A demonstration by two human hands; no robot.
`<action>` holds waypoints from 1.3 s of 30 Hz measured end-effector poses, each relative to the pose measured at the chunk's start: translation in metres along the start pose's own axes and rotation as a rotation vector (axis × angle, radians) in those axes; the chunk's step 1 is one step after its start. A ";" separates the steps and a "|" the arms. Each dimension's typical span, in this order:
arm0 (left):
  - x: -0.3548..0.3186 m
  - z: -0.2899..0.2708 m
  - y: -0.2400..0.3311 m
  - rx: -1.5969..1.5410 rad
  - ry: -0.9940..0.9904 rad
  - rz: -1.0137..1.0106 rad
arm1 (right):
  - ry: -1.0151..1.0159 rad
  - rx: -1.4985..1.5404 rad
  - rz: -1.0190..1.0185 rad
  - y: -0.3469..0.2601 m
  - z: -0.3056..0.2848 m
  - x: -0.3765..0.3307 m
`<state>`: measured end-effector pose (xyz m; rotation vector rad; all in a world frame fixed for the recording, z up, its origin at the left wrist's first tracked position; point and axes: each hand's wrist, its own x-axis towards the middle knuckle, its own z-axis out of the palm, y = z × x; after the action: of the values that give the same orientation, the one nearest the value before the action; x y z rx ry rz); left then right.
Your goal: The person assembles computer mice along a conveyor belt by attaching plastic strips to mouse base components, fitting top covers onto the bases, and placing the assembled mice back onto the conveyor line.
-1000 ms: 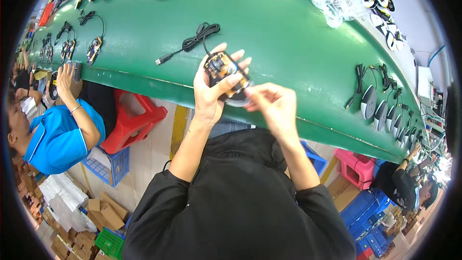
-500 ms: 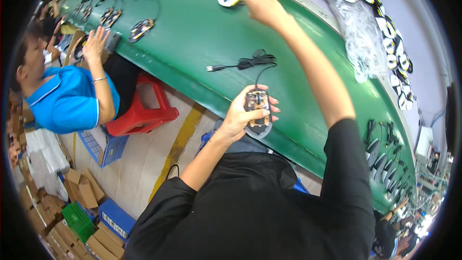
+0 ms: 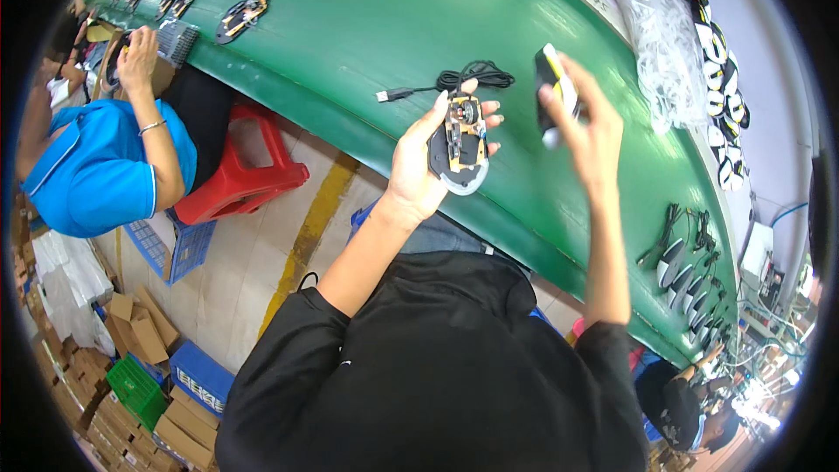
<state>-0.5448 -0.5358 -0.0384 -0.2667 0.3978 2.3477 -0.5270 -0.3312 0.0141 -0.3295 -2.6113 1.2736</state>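
While gripped, open mouse base (image 3: 461,147) in left hand (image 3: 418,170), shell (image 3: 552,92) in right hand (image 3: 587,131).

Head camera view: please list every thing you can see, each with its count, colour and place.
mouse base: one, black with bare circuit board, in left hand
cable: one, black, bundled on the belt
top shell: one, black and white, in right hand
conveyor belt: one, green, across the top
stool: one, red, at left
co-worker: one, blue shirt, far left
plastic bag: one, clear, upper right
left hand: grips the base
right hand: grips the shell
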 end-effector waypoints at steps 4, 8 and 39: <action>0.004 0.018 -0.015 0.209 0.072 0.026 | 0.029 -0.118 -0.166 -0.037 0.029 -0.069; -0.002 0.036 -0.034 0.235 0.007 0.060 | 0.163 -0.266 -0.120 -0.033 0.047 -0.084; 0.009 0.017 -0.025 0.602 -0.441 -0.062 | -0.060 0.498 0.123 -0.013 -0.031 -0.130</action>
<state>-0.5348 -0.5069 -0.0306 0.5048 0.8249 2.0336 -0.3954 -0.3538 0.0303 -0.3662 -2.2377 1.9364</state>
